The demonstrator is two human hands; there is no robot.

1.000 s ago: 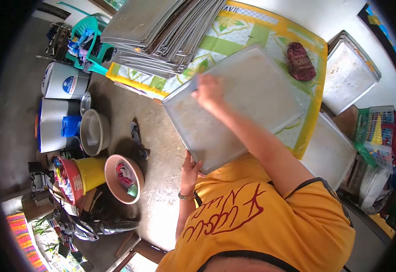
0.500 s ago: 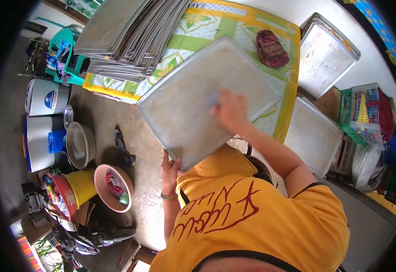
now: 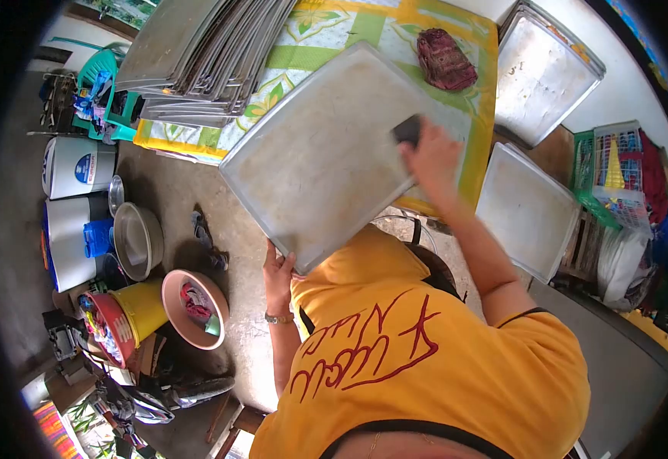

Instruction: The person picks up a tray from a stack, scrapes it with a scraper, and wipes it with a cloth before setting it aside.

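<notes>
A flat metal baking tray (image 3: 326, 153) with a low rim rests slantwise, its far part over the table and its near corner by my lap. My left hand (image 3: 279, 269) grips that near corner, thumb on top and the fingers partly hidden beneath. Toward the tray's right side, my right hand (image 3: 435, 157) is closed on a small dark scrubbing pad (image 3: 407, 131), which overlaps the tray surface. Faint brownish stains mark the metal. Beyond the tray's far right edge lies a folded dark red cloth (image 3: 446, 60) on the tablecloth.
A tall pile of metal trays (image 3: 204, 53) stands at the table's left end. More trays (image 3: 529, 210) lean at the right, beside a plastic basket (image 3: 621, 172). Basins (image 3: 195, 310) and buckets stand on the floor at left. A patterned tablecloth (image 3: 315, 34) covers the table.
My right hand with the scrubbing pad has moved from the tray's middle toward its right edge. My left hand keeps its hold on the corner. The whole view has shifted slightly.
</notes>
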